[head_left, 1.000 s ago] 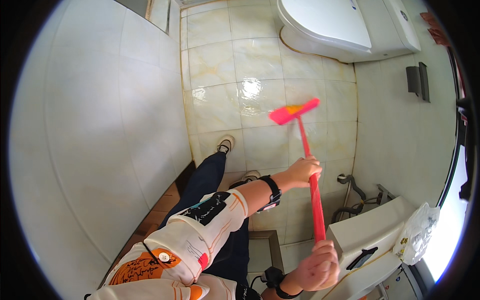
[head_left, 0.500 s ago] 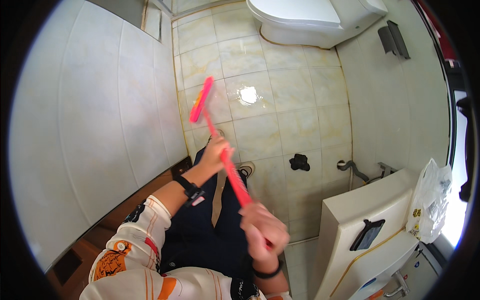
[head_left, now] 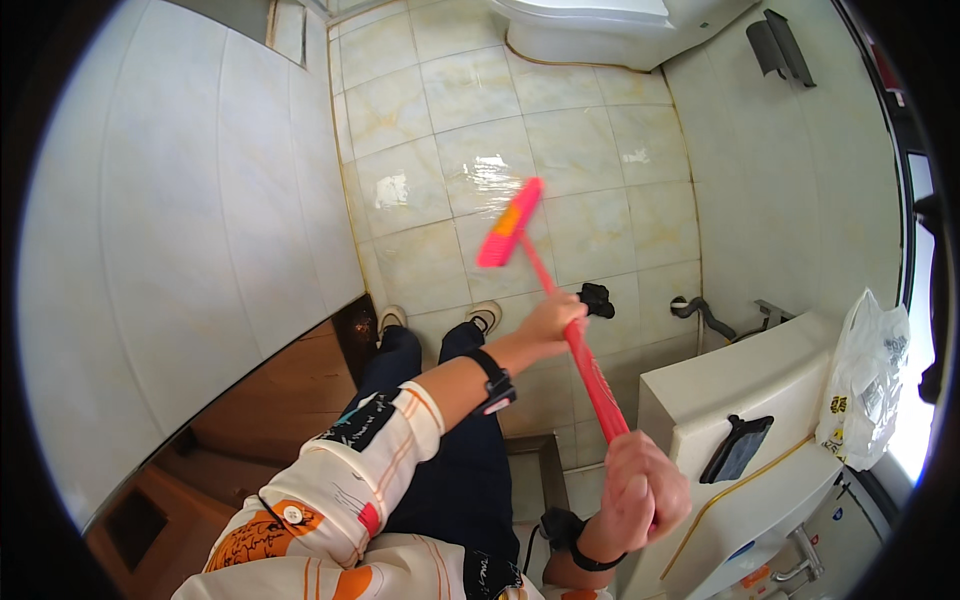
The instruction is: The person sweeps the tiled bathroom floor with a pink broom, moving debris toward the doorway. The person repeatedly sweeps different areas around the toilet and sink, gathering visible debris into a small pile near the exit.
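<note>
A pink-red long-handled floor brush (head_left: 510,222) slants across the middle, its narrow pink and orange head against the wet tiled floor (head_left: 400,260). Closed round the lower shaft is my left hand (head_left: 552,325), with a black band on that wrist. Nearer to me, my right hand (head_left: 645,490) grips the top end of the handle in a fist; it too has a dark wristband. Glossy water streaks (head_left: 492,172) lie just beyond the brush head. A crumpled-looking black object (head_left: 597,300) is on the tiles, partly behind my left hand.
A white toilet (head_left: 580,35) stands at the far end. At right are a washbasin cabinet (head_left: 740,370) with a plastic bag (head_left: 865,390), a grey hose (head_left: 705,318) and a wall-mounted holder (head_left: 780,48). A white wall panel (head_left: 200,200) and brown wooden steps (head_left: 270,400) bound the left.
Both hands and the brush have swung to the right, the brush head moving from the left wall side to mid-floor. The view has shifted somewhat, and shiny streaks now show beyond the head.
</note>
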### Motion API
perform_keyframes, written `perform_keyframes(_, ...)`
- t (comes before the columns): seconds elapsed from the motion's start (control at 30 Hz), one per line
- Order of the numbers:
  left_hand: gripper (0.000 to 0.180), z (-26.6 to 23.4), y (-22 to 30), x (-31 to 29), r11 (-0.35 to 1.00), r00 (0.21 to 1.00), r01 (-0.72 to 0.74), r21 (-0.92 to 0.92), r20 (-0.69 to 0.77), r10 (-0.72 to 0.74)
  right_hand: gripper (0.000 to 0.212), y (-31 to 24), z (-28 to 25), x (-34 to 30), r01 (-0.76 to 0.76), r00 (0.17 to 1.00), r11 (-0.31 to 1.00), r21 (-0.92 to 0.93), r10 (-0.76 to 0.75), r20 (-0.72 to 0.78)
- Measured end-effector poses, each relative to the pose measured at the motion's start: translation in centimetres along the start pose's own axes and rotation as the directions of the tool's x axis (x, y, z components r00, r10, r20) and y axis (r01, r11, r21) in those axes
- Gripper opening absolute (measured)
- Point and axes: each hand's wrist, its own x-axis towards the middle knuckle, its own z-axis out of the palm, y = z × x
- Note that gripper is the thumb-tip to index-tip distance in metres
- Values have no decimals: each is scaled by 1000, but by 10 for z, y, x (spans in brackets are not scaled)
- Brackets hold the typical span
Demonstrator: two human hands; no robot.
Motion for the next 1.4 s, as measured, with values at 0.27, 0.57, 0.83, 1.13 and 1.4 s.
perform_keyframes(0.27, 28, -28, 59, 7, 1000, 983, -23, 0, -181, 22, 34, -33, 15, 0, 265, 962, 955, 134, -271, 29)
perform_keyframes(0.57, 24, -175, -56, -111, 901, 919, 314, 299, -336, -209, 12, 80, 105, 5, -138, 930, 962, 236, 43, 366)
perform_keyframes(0.83, 25, -79, -25, -45, 988, 973, 107, 111, -215, -81, 16, 30, 45, 9, -50, 998, 993, 104, 44, 53)
perform_keyframes(1.13, 29, -96, 51, -61, 976, 894, 201, 80, -422, -150, 25, -21, 62, 14, 52, 934, 936, 349, -170, 315)
perform_keyframes(1.4, 26, -144, -30, -140, 917, 869, 356, 179, -424, -254, 15, 51, 108, 6, -269, 846, 941, 203, 131, 516)
